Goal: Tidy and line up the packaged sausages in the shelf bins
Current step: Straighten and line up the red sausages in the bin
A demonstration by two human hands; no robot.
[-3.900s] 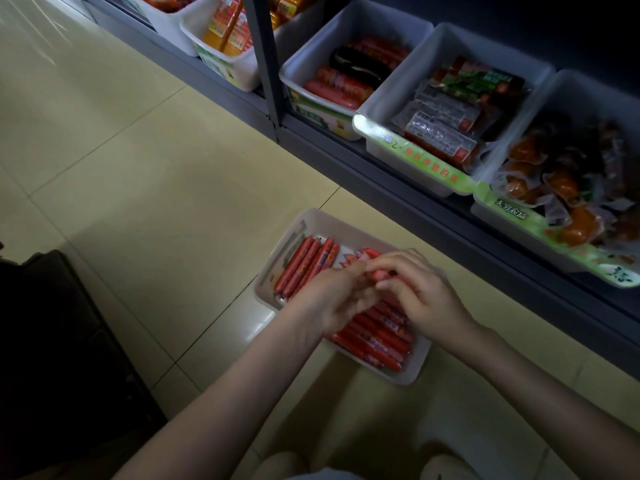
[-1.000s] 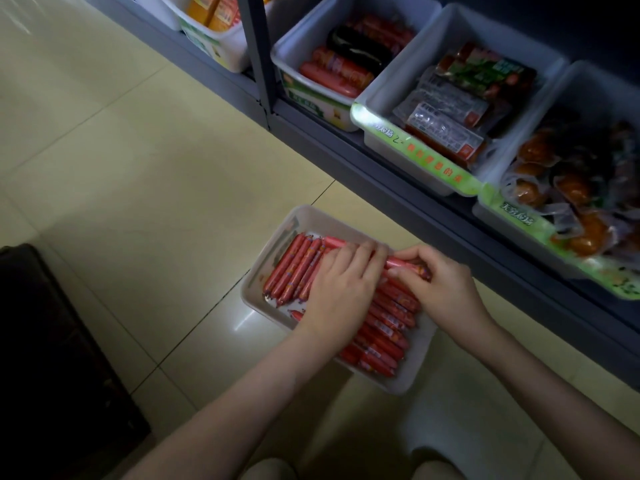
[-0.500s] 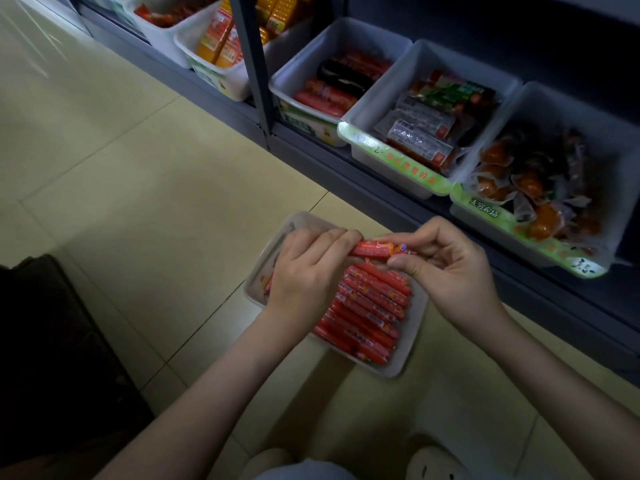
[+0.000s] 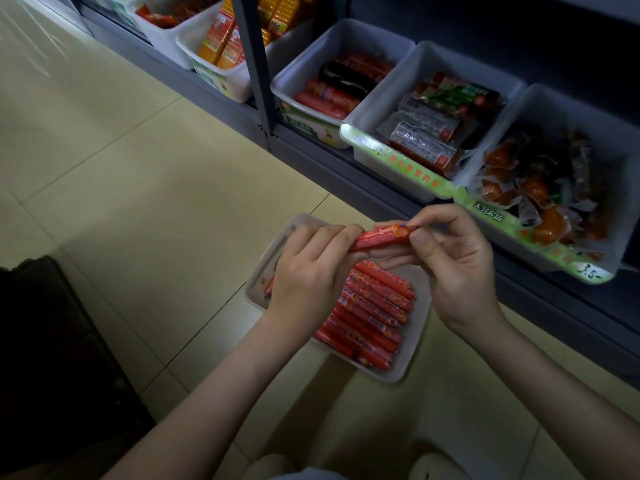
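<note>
A: Red on the single sausage (image 4: pixel 379 237), bright, with an orange marking near one end.
B: Same red down in the row of sausages (image 4: pixel 374 306) — each one speckled with small white labels. The tray (image 4: pixel 414 344) under them, milky white.
A: The floor (image 4: pixel 138 168) now: pale yellow tiles, thin dark grout lines.
B: And the shelf (image 4: pixel 346 178), dark grey. White bins (image 4: pixel 384 95) on it, green label strips (image 4: pixel 408 168) with orange characters and black handwritten figures.
A: Far left, orange-yellow packs (image 4: pixel 225 39) — then one black pack (image 4: pixel 343 76) among red ones, silvery-grey packs (image 4: pixel 419 133), orange-brown pouches (image 4: pixel 533 192) on the right.
</note>
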